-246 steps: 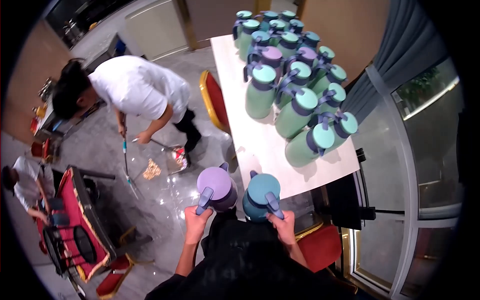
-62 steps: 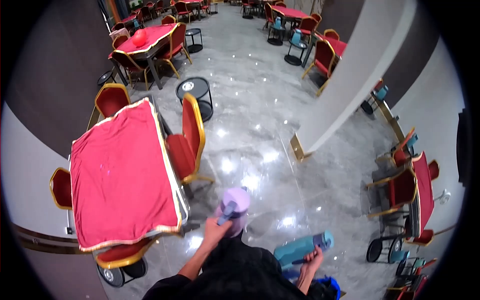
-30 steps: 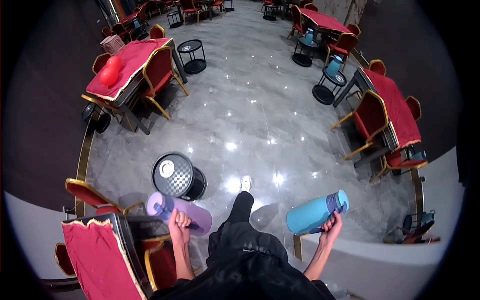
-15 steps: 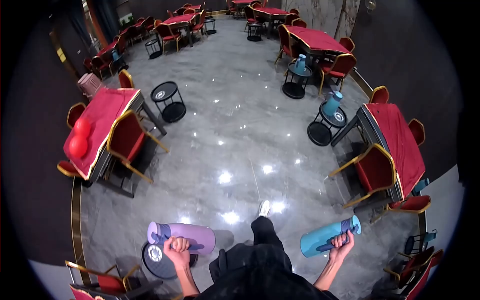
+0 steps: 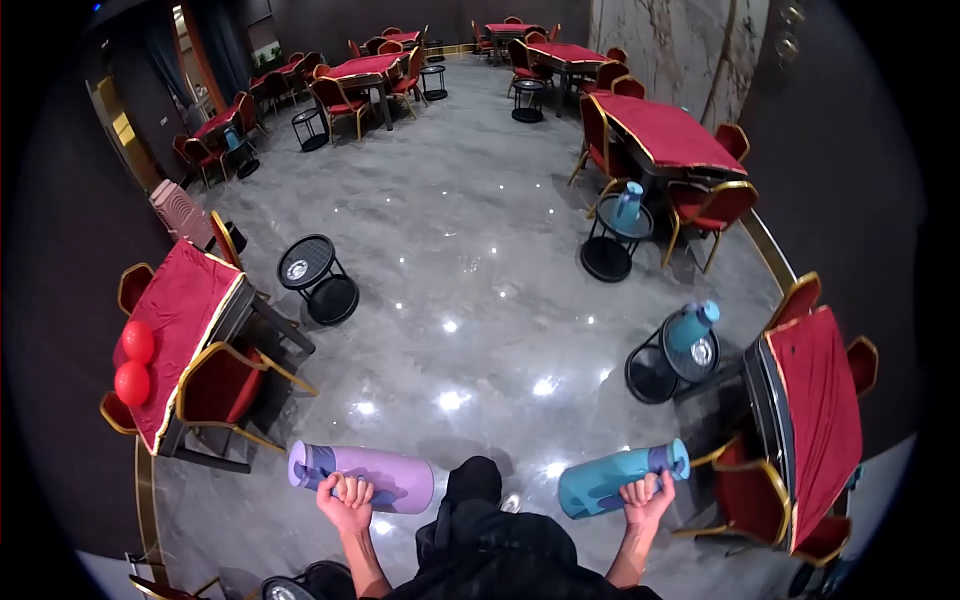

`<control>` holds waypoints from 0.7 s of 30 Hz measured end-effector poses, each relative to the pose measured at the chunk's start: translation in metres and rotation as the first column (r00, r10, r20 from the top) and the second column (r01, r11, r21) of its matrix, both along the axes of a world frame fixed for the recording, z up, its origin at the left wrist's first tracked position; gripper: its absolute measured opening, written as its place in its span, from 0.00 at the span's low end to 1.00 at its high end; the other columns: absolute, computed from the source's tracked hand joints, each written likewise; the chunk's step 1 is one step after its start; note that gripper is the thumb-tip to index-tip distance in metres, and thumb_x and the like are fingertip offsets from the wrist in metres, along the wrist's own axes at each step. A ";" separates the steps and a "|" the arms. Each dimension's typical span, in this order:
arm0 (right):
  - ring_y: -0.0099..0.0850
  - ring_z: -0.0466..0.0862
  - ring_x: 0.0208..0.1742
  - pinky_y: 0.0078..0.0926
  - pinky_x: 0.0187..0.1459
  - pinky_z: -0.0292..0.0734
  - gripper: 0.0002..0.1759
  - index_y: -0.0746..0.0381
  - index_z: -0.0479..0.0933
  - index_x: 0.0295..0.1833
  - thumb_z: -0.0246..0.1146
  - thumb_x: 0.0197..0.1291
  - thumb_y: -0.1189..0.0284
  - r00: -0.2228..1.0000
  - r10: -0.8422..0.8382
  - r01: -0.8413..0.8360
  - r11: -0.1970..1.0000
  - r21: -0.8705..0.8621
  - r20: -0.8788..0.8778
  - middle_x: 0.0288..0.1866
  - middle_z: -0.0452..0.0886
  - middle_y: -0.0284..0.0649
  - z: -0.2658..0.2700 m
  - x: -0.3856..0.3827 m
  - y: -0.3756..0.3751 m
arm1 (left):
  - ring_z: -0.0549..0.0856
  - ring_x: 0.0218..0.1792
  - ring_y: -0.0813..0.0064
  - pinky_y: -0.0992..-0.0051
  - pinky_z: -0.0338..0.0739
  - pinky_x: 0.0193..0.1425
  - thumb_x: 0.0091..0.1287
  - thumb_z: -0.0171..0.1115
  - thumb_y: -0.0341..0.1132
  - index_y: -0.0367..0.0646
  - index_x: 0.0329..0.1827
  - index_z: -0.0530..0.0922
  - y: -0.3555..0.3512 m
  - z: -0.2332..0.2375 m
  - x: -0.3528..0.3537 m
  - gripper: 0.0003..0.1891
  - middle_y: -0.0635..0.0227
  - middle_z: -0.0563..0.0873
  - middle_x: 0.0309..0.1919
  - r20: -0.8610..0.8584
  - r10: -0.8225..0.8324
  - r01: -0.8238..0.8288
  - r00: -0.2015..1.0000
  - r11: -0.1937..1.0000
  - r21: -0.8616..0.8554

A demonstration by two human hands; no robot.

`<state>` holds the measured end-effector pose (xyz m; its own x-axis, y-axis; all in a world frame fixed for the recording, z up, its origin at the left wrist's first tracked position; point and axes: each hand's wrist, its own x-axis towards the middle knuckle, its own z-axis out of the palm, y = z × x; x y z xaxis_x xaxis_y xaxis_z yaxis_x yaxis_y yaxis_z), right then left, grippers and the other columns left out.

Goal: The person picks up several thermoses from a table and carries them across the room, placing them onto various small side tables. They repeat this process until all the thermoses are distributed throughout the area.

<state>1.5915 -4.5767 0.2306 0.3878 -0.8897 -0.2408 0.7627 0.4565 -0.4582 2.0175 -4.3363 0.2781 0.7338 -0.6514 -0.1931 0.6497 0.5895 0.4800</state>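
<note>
My left hand (image 5: 347, 500) is closed around the dark handle of a purple thermos jug (image 5: 395, 478), which lies sideways in the air with its lid end to the left. A teal thermos jug (image 5: 605, 482) hangs from my right hand (image 5: 647, 498), whose fingers wrap its handle; this jug's lid end points right. Both jugs are held apart, one on each side of my body, above the grey floor. What the jugs contain is hidden.
To the right, a black side table (image 5: 675, 360) carries a blue jug (image 5: 693, 325); another side table (image 5: 605, 250) farther off holds a blue jug (image 5: 627, 205). At left stand a red-covered table (image 5: 195, 300) with red balloons (image 5: 133, 385), a chair (image 5: 225, 385) and a side table (image 5: 320, 280).
I have moved forward between the tables, so the furniture ahead appears nearer and lower. Both jugs stay in my hands; the teal one has shifted slightly left in view.
</note>
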 end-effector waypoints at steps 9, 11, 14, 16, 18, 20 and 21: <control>0.23 0.51 0.08 0.23 0.17 0.48 0.32 0.55 0.56 0.09 0.43 0.66 0.53 0.996 0.061 -0.067 0.994 -0.087 -0.061 0.05 0.54 0.28 -0.011 0.165 -0.307 | 0.56 0.08 0.81 0.78 0.53 0.18 0.59 0.46 0.46 0.47 0.10 0.58 -0.306 -0.052 0.133 0.21 0.75 0.61 0.05 0.015 -0.179 0.180 0.984 0.980 -0.084; 0.23 0.51 0.08 0.23 0.18 0.48 0.32 0.55 0.56 0.09 0.42 0.67 0.55 0.996 -0.005 -0.004 0.995 -0.096 -0.086 0.05 0.53 0.29 -0.002 0.204 -0.368 | 0.57 0.08 0.81 0.78 0.53 0.18 0.59 0.46 0.47 0.48 0.09 0.57 -0.365 -0.054 0.170 0.22 0.75 0.60 0.05 -0.001 -0.233 0.231 0.973 0.967 -0.108; 0.23 0.50 0.08 0.22 0.17 0.48 0.31 0.54 0.56 0.10 0.44 0.67 0.56 0.996 -0.039 0.031 0.995 -0.097 -0.081 0.05 0.52 0.29 0.019 0.239 -0.455 | 0.58 0.08 0.81 0.78 0.52 0.18 0.59 0.46 0.45 0.48 0.09 0.58 -0.470 -0.040 0.223 0.21 0.75 0.60 0.05 -0.018 -0.288 0.287 0.957 0.956 -0.059; 0.22 0.50 0.08 0.22 0.17 0.48 0.30 0.53 0.55 0.11 0.45 0.67 0.57 0.992 -0.061 0.053 0.996 -0.074 -0.110 0.05 0.51 0.28 0.024 0.261 -0.510 | 0.57 0.08 0.82 0.78 0.52 0.17 0.60 0.46 0.43 0.47 0.09 0.59 -0.536 -0.036 0.262 0.21 0.75 0.61 0.05 0.092 -0.331 0.337 0.939 0.940 -0.054; 0.22 0.49 0.08 0.23 0.18 0.48 0.28 0.53 0.56 0.11 0.46 0.67 0.60 0.984 -0.090 0.077 0.993 -0.086 -0.153 0.05 0.52 0.28 0.024 0.291 -0.567 | 0.57 0.08 0.82 0.78 0.52 0.17 0.60 0.46 0.42 0.47 0.09 0.59 -0.599 -0.031 0.305 0.21 0.75 0.61 0.04 0.144 -0.358 0.366 0.922 0.930 -0.028; 0.21 0.49 0.08 0.23 0.17 0.47 0.28 0.53 0.55 0.11 0.48 0.67 0.62 0.978 -0.082 0.067 0.994 -0.083 -0.191 0.05 0.51 0.28 0.014 0.323 -0.629 | 0.56 0.07 0.82 0.78 0.51 0.17 0.61 0.46 0.41 0.47 0.09 0.60 -0.658 -0.031 0.348 0.21 0.75 0.61 0.04 0.130 -0.310 0.316 0.942 0.949 -0.022; 0.21 0.49 0.08 0.23 0.16 0.45 0.27 0.53 0.55 0.12 0.50 0.66 0.65 0.964 -0.106 0.091 0.993 -0.073 -0.244 0.05 0.51 0.28 0.006 0.339 -0.660 | 0.56 0.07 0.82 0.78 0.51 0.17 0.61 0.46 0.41 0.48 0.09 0.60 -0.687 -0.033 0.369 0.21 0.75 0.61 0.04 0.129 -0.282 0.287 0.951 0.958 -0.024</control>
